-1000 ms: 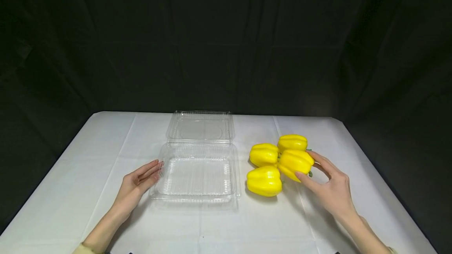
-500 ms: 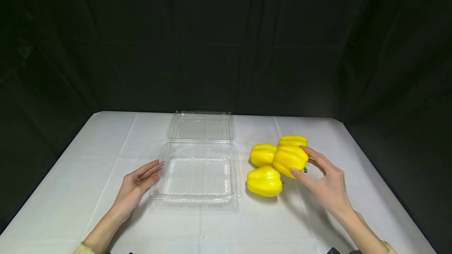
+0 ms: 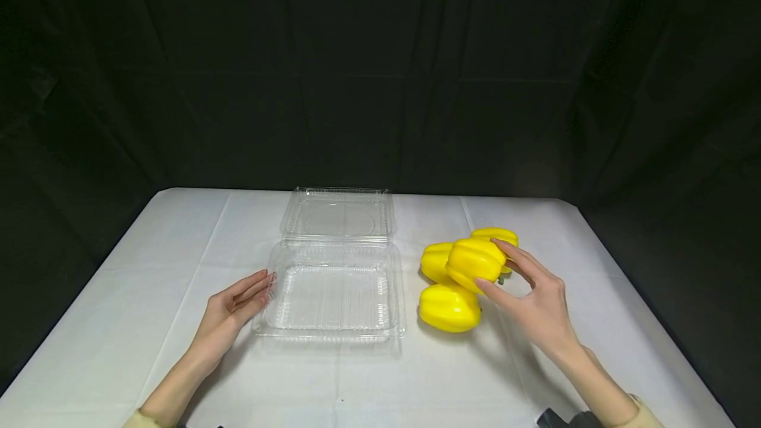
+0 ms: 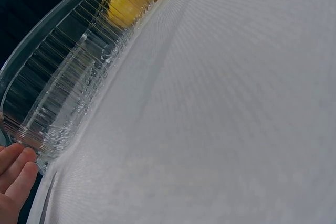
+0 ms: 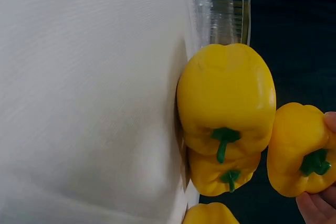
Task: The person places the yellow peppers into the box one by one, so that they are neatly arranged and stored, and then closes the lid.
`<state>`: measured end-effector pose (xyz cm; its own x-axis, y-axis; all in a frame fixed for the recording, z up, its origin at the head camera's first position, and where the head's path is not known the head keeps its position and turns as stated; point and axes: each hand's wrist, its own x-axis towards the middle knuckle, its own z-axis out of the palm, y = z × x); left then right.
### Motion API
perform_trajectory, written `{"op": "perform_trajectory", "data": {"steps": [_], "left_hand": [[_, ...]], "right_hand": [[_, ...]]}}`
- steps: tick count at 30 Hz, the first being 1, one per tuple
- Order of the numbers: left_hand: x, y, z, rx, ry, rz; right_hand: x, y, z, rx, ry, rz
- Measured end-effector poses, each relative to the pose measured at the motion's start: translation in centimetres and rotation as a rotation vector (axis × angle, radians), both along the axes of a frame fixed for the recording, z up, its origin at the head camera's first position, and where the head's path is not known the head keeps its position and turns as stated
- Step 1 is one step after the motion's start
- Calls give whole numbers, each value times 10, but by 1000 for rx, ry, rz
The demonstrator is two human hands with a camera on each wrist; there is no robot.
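Note:
My right hand (image 3: 538,306) grips a yellow bell pepper (image 3: 474,261) between thumb and fingers. In the right wrist view this held pepper (image 5: 296,142) is off the cloth, its green stem toward the camera. Below it lies a front bell pepper (image 3: 449,310), with a left one (image 3: 434,261) and a back one (image 3: 495,234) partly hidden behind. To the left, a clear plastic clamshell container (image 3: 333,296) lies unfolded, its lid (image 3: 339,213) flat at the back. Nearly straight fingers of my left hand (image 3: 222,316) touch the container's left side; the thumb's contact is unclear.
A white cloth (image 3: 368,388) covers the table, with creases running through it. Black curtain (image 3: 368,84) hangs behind the table and along both sides. A dark object (image 3: 565,419) shows beside the right forearm at the bottom edge.
My right hand has lifted the gripped bell pepper and carried it left, over the others. The front bell pepper has shifted slightly right. My left hand and the container stay put.

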<state>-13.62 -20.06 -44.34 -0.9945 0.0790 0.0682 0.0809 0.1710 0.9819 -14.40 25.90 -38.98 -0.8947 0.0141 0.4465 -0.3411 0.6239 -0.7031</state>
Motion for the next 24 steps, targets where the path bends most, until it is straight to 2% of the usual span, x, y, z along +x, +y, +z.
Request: {"op": "perform_trajectory", "data": {"steps": [13,24], "left_hand": [[0,-1,0,6,0,-5],[-2,-1,-2,-18,-13,7]], "right_hand": [[-7,-16,4,8,-41,23],[-13,-28,1,34,-20,37]]}}
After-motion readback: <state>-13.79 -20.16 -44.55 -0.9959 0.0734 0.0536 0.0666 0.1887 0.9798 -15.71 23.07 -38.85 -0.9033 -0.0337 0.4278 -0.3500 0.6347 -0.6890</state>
